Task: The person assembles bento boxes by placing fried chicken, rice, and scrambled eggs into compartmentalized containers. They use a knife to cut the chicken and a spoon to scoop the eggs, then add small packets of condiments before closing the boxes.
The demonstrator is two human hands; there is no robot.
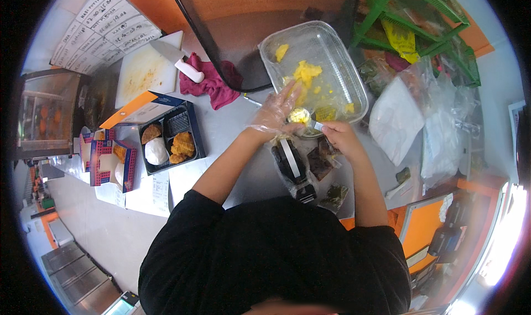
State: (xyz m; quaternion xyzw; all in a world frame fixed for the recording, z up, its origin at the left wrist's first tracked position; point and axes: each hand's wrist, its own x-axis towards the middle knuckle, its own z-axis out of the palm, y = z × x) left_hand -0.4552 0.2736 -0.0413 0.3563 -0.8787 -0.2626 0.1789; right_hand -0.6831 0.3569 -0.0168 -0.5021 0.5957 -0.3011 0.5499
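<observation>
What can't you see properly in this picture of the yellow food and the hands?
Head view only:
- What the right hand grips: only a bit of a silvery handle shows; fingers hide the rest.
- The small cup of yellow food: the gloved left hand covers its side.
- Dark packets below the hands: contents too small and blurred.

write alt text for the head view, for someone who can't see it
Seen from above, a person's gloved left hand steadies a small cup of yellow food while the right hand works a spoon at it, beside a clear plastic tray. An open meal box sits left.
</observation>
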